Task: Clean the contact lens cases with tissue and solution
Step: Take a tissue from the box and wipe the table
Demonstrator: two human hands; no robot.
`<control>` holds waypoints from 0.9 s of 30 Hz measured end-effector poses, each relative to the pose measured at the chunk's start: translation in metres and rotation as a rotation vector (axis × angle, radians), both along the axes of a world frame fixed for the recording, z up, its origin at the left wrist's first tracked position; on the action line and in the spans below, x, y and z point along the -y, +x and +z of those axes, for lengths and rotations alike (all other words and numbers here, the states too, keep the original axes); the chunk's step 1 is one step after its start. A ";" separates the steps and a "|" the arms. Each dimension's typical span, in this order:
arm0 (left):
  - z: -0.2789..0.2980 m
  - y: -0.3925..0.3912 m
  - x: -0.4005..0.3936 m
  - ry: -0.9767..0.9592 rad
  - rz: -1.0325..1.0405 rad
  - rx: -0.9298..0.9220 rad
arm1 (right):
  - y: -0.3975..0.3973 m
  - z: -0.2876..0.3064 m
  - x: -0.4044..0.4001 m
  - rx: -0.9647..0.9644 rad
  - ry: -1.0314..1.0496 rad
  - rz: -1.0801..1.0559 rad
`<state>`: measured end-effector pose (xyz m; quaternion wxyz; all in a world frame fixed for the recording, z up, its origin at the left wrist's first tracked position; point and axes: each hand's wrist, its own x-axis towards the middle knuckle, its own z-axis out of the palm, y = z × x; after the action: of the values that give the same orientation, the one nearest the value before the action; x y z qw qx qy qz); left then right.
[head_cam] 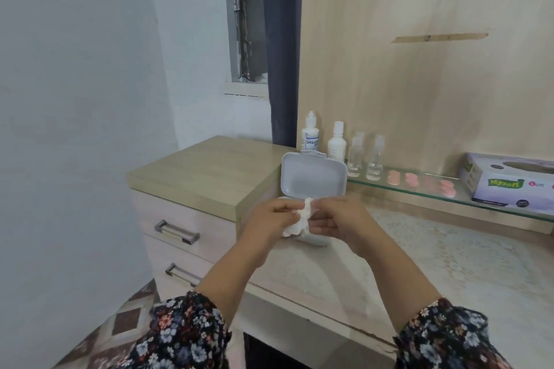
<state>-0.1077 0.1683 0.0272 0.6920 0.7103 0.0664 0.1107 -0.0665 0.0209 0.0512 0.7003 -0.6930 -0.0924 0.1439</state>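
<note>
Soft, even, fairly bright light fills the room with a cool bluish cast on the left wall (pixel 78 99), and shadows are faint, the clearest being a soft dark band under the near edge of the desk (pixel 449 263). The whole picture is slightly soft and smeared, so the far solution bottle (pixel 311 136) label is only partly readable and the clear bottles (pixel 365 159) on the glass shelf (pixel 419 186) look hazy. Wide-angle distortion bends and stretches straight lines near the edges, and the floral sleeves (pixel 186 335) at the near edge are blurred.

solution bottle (pixel 311 137): "DREAM" (rest cut off) | tissue box (pixel 509 181): "Mysoft", "Soft"
</note>
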 end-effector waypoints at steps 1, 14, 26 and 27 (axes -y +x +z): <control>-0.003 -0.007 -0.012 0.024 -0.003 0.009 | -0.004 0.000 -0.009 0.000 -0.011 0.045; -0.044 -0.097 -0.150 0.036 0.217 -0.094 | -0.053 -0.051 -0.155 0.164 -0.250 0.358; -0.145 -0.155 -0.225 0.017 0.333 -0.363 | -0.096 -0.154 -0.251 -0.016 -0.420 0.455; -0.155 -0.157 -0.228 0.035 0.322 -0.409 | -0.099 -0.166 -0.257 -0.062 -0.445 0.458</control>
<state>-0.2651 0.3967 -0.1275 0.6252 0.7101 0.3153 0.0746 -0.1653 0.2781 -0.1149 0.4834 -0.7856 -0.1911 0.3356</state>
